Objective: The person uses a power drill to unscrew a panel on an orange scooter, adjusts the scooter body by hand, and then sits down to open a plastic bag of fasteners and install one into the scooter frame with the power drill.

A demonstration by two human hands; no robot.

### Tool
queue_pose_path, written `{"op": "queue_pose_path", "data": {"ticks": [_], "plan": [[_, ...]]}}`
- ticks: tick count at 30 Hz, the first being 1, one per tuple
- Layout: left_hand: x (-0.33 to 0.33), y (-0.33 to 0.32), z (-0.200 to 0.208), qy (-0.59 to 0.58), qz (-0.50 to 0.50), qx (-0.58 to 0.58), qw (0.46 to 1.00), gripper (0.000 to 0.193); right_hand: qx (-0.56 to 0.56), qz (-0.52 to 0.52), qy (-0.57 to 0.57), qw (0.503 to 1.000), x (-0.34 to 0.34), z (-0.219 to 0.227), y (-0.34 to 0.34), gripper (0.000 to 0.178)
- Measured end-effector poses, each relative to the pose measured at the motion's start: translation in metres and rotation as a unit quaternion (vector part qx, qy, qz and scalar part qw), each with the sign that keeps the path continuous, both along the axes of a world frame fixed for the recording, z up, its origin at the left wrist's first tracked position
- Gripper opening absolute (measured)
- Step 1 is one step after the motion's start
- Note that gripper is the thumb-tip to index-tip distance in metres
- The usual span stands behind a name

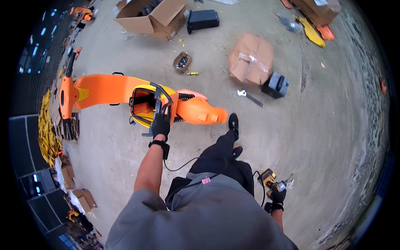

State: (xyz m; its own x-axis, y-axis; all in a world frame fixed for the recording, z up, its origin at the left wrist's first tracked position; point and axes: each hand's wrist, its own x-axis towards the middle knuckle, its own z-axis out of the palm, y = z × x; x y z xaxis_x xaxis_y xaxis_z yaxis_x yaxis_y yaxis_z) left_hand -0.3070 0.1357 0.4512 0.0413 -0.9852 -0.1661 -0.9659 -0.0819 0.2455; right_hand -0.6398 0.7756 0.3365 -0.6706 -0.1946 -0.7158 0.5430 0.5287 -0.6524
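An orange and yellow electric scooter (104, 88) stands on the floor in front of me, handlebar to the left and orange rear fender (202, 111) to the right. Its seat area is uncovered, showing a dark cavity. Around that opening runs a black metal rack (166, 98). My left hand (161, 125), in a black glove, is closed on the near side of this rack. Low at my right side, my gloved right hand (276, 195) is wrapped round a yellow and black cordless drill (268, 178), held away from the scooter.
Beyond the scooter lie a small box of hardware (182, 62), a yellow screwdriver (193, 73) and an adjustable wrench (250, 98). A taped carton (251, 58), a black battery-like block (276, 85), an open carton (152, 18) and a black bin (203, 20) stand farther off.
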Motion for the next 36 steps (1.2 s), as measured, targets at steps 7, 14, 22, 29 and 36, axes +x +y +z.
{"op": "queue_pose_path", "data": {"ticks": [7, 14, 22, 29, 36], "plan": [[0.029, -0.038, 0.026, -0.073, 0.061, -0.039, 0.995, 0.022, 0.064, 0.07, 0.025, 0.995, -0.068, 0.007, -0.067, 0.031], [0.025, -0.026, 0.028, -0.085, 0.086, 0.049, 0.991, 0.02, 0.164, 0.22, -0.012, 0.962, -0.144, 0.018, -0.189, 0.064], [0.012, -0.05, 0.032, -0.066, 0.161, 0.012, 0.985, 0.014, 0.139, 0.391, 0.153, 0.897, -0.21, 0.03, -0.371, 0.065], [-0.013, -0.051, 0.023, -0.214, 0.223, -0.025, 0.951, 0.013, 0.142, 0.506, 0.205, 0.825, -0.266, 0.011, -0.517, 0.067], [-0.033, -0.051, 0.029, -0.2, 0.363, 0.011, 0.91, 0.033, 0.107, 0.595, 0.222, 0.765, -0.291, 0.011, -0.66, 0.068]]}}
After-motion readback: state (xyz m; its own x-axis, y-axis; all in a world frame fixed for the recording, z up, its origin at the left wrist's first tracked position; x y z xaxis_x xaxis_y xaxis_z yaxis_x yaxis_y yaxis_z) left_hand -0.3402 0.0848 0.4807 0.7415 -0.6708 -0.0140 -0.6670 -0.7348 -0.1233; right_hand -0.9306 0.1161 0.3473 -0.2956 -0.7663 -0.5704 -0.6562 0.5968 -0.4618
